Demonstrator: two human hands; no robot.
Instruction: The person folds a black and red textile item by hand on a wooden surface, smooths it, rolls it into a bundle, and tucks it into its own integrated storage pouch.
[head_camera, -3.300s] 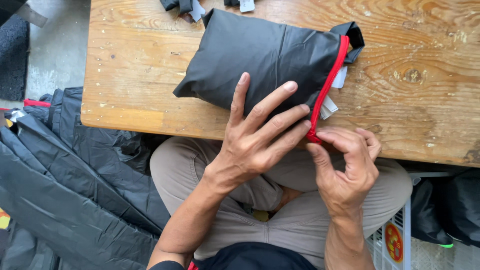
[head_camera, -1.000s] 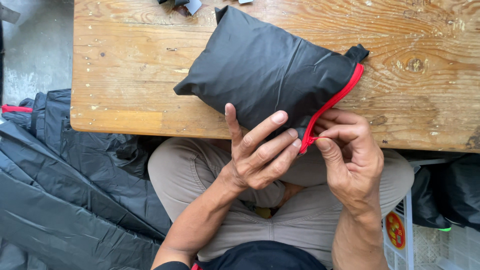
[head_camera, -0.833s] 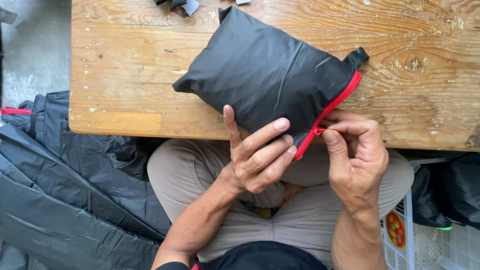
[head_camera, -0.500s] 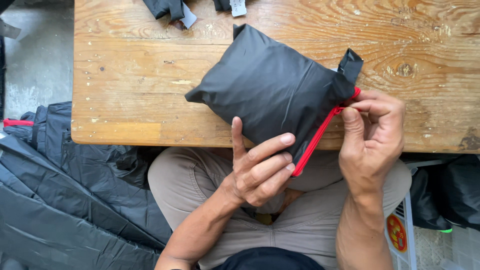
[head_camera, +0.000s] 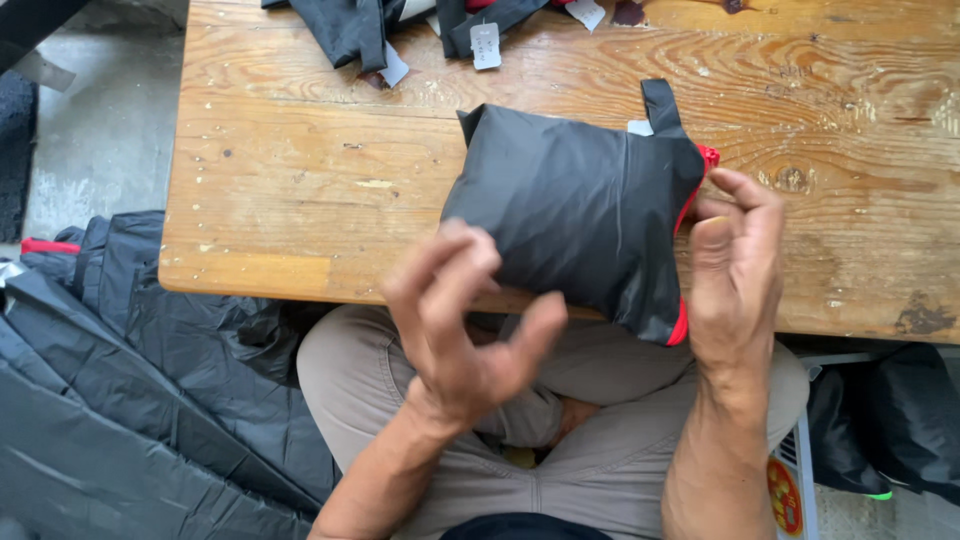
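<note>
Two hands work at one black pouch (head_camera: 575, 215) lying on the wooden counter (head_camera: 300, 180), near its front edge, with one corner hanging just over that edge above the person's lap. The right hand (head_camera: 735, 275) sits at the pouch's right side, where a red zipper (head_camera: 690, 205) runs down the edge. Its grip is pressed together: thumb and forefinger pinch at the zipper close to the upper corner, though the pull itself is too small to make out. The left hand (head_camera: 465, 320) hovers in front of the pouch, clear of it, its grip spread and loosely curled, holding nothing; its fingertips are near the pouch's lower left edge without touching.

The pouch looks stuffed full and puffy; what fills it is hidden by the fabric. A black loop (head_camera: 660, 103) sticks up from its top right corner, with a small white tag (head_camera: 640, 127) beside it.

At the counter's far edge lies more black fabric (head_camera: 350, 25) with white tags. On the floor to the left, a heap of black garments (head_camera: 120, 400) spreads out beside the person's knee.
</note>
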